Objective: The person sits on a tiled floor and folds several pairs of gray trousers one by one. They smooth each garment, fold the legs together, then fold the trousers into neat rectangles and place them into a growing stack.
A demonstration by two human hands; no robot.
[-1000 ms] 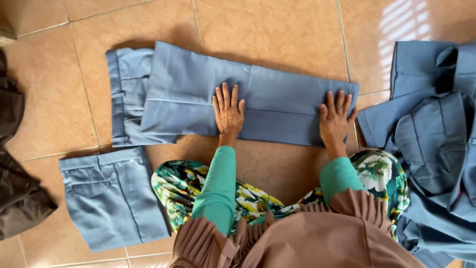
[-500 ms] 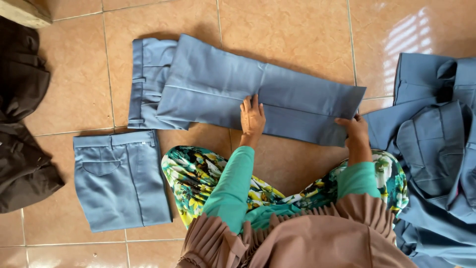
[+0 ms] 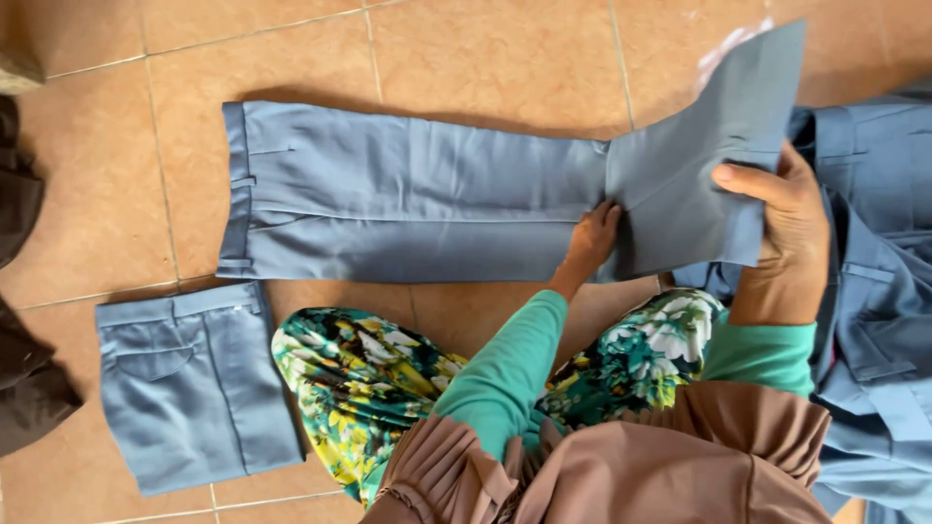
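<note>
Blue-grey cotton trousers (image 3: 408, 209) are lying flat and lengthwise on the tan tiled floor (image 3: 291, 49), waistband to the left, with the leg ends at the right being lifted off the tiles. The right hand (image 3: 782, 228) is gripping that raised leg end, thumb on top and fingers closing underneath the cloth. The left hand (image 3: 592, 238) is pressing flat, fingers spread narrow, on the trousers right at the crease where the raised part is bending up. A folded pair of matching blue-grey trousers (image 3: 189, 383) is lying near the lower left, apart from the spread pair. A heap of blue-grey garments (image 3: 874, 291) is sitting at the right edge, and dark brown clothing (image 3: 24, 369) is lying at the far left.
</note>
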